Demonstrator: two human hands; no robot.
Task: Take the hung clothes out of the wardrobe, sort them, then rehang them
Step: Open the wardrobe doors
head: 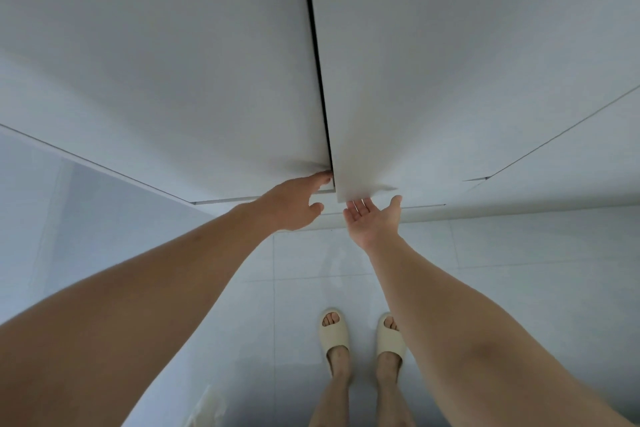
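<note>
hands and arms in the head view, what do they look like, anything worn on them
Both arms are bare all the way up the frame: no sleeves, watch, bracelets or gloves. The left hand and right hand show no rings that I can make out. The only clothing in view is a pair of cream slide sandals on the feet.

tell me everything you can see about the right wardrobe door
The right wardrobe door is a plain, flat, matt white panel with no handle showing. It stands slightly ajar, a dark gap beside the left door. The right hand, palm up, hooks its fingertips under its bottom corner.
</note>
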